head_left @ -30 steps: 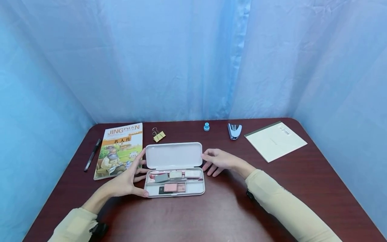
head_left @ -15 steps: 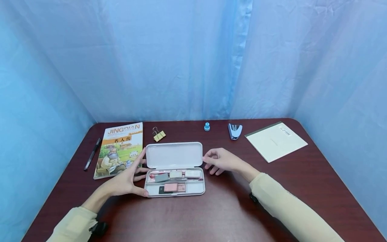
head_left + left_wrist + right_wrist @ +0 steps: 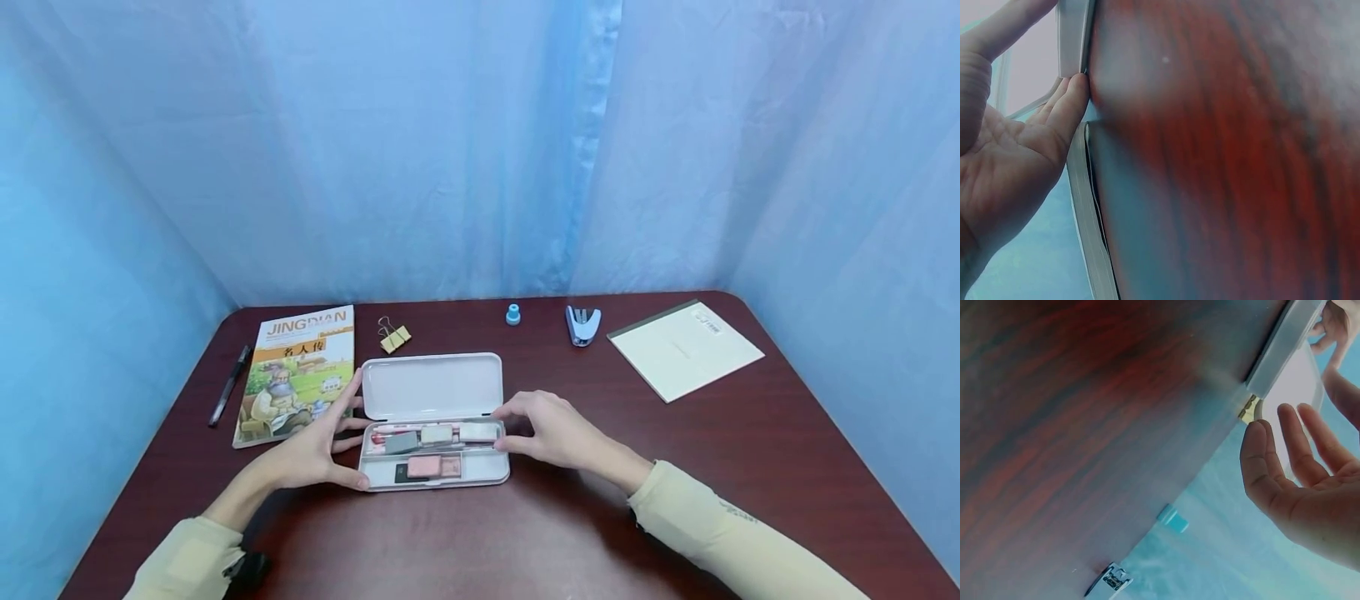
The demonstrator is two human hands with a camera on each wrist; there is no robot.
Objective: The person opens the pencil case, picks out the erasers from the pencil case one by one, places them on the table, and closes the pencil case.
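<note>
Pencil case (image 3: 433, 454) lies mid-desk (image 3: 675, 467), long axis left-right, lid open, tipped away from me (hinge on far side). My left hand (image 3: 311, 450) and right hand (image 3: 551, 433) flank its ends, fingers relaxed, touching.

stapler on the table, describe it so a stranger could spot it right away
Along the far edge of the dark red table, look just left of the white notepad. The stapler is small, pale blue-grey, its mouth open. The tiny blue cap beside it is smaller and round.
</note>
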